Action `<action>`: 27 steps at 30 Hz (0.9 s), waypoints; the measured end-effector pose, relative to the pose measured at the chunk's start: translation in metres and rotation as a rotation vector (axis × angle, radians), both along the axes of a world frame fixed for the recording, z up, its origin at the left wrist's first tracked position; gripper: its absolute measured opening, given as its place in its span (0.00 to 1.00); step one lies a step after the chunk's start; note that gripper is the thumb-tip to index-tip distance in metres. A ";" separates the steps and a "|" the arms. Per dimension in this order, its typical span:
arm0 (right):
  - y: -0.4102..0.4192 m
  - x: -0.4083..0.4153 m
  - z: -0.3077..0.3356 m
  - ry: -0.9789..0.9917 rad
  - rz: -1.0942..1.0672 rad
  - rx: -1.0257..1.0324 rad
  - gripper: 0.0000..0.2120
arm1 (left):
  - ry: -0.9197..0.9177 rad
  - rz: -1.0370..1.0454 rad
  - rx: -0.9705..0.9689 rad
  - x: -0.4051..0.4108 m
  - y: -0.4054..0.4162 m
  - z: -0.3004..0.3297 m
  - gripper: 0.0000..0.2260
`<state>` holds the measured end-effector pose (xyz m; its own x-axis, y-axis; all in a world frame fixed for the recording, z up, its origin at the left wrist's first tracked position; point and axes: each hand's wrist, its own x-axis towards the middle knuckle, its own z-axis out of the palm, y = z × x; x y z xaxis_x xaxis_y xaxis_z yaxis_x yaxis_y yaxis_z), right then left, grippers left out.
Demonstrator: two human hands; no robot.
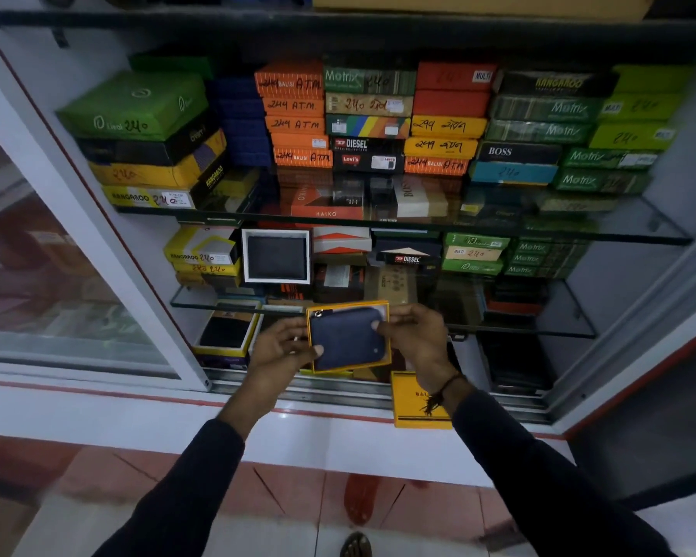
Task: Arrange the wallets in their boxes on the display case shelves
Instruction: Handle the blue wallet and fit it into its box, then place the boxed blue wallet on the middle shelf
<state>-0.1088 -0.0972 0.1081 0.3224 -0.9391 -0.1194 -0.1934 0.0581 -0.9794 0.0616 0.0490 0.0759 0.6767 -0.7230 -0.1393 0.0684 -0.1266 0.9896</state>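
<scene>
A dark blue zip wallet (348,335) lies in an open yellow-edged box (387,347) that I hold in front of the lowest glass shelf. My left hand (282,341) grips the box's left side with the thumb on the wallet's lower left corner. My right hand (416,335) holds the right side, with its fingertips on the wallet's upper right corner. A yellow box lid (412,400) lies flat on the case's bottom sill, under my right wrist.
Stacks of closed wallet boxes (370,118) fill the upper glass shelf (579,231). An open white-framed box with a dark wallet (276,256) stands upright on the middle shelf. Another open box (228,333) sits at lower left. The sliding glass door (69,251) is at left.
</scene>
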 end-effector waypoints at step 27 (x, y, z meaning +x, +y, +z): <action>-0.116 0.024 0.033 0.052 -0.196 0.017 0.08 | -0.707 0.187 0.176 0.001 -0.146 0.050 0.08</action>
